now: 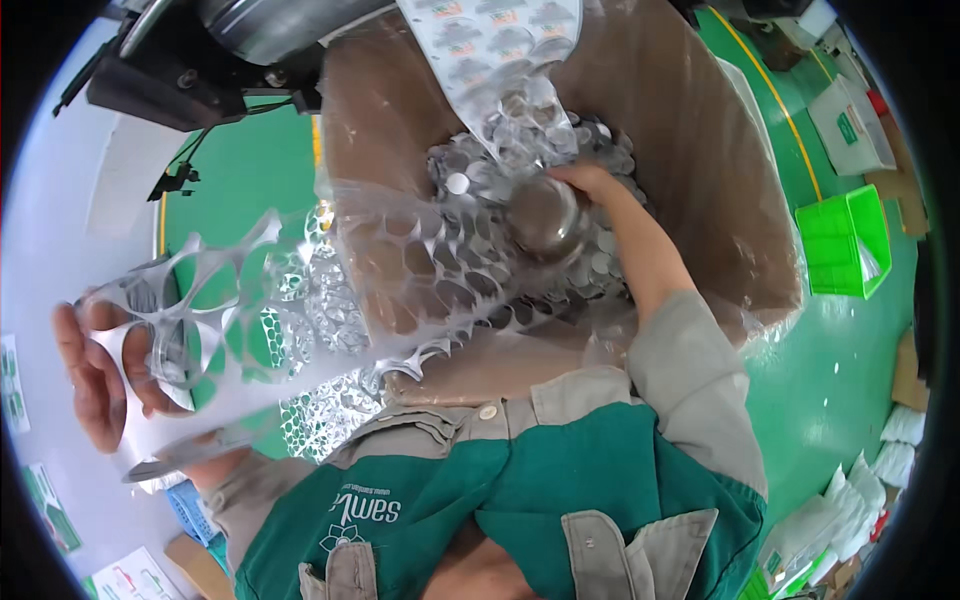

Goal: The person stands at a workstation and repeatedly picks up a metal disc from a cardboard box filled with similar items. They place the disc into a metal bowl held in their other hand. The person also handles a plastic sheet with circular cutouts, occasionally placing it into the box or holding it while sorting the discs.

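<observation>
Left hand (95, 375) grip pinched end of punched foil strip (300, 290), fingers curled round it, held up at left, outside box. Strip full of round holes, ran from left hand across into cardboard box (700, 150). Right hand (585, 182) reached deep into box, fingers pressed on heap of silver discs (600, 265) beside strip; grip there partly hidden, could not tell if closed on anything. Clear plastic liner (770, 300) lined box. Printed foil sheet (490, 40) hung down from machine (200, 60) above. Green crate (845, 245) sat on green floor (830, 360) at right, well apart.
</observation>
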A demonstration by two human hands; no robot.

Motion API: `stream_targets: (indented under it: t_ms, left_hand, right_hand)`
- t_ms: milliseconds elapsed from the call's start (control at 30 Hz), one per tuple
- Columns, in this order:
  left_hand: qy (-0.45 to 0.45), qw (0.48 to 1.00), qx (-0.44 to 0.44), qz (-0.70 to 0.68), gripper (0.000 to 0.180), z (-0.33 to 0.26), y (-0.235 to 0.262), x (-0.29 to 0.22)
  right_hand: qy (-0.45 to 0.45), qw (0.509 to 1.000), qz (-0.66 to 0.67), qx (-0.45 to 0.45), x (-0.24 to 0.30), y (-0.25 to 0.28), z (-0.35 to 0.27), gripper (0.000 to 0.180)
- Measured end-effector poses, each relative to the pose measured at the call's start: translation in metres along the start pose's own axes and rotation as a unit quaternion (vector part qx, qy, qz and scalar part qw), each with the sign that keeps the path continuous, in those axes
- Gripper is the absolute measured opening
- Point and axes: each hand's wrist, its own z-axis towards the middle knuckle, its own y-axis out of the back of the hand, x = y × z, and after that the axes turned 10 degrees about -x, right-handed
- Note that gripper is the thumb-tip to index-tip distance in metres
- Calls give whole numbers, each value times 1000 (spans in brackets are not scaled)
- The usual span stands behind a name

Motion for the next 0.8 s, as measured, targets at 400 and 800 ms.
stream_targets:
  t_ms: [400,800]
  left_hand:
    - [-22,792,104,601,55,34,-35,64]
    - [-12,931,211,296,44,3,-49,38]
  right_hand:
    - [416,798,-426,95,152,16,-72,62]
    - [200,804,316,463,188,28,-100,48]
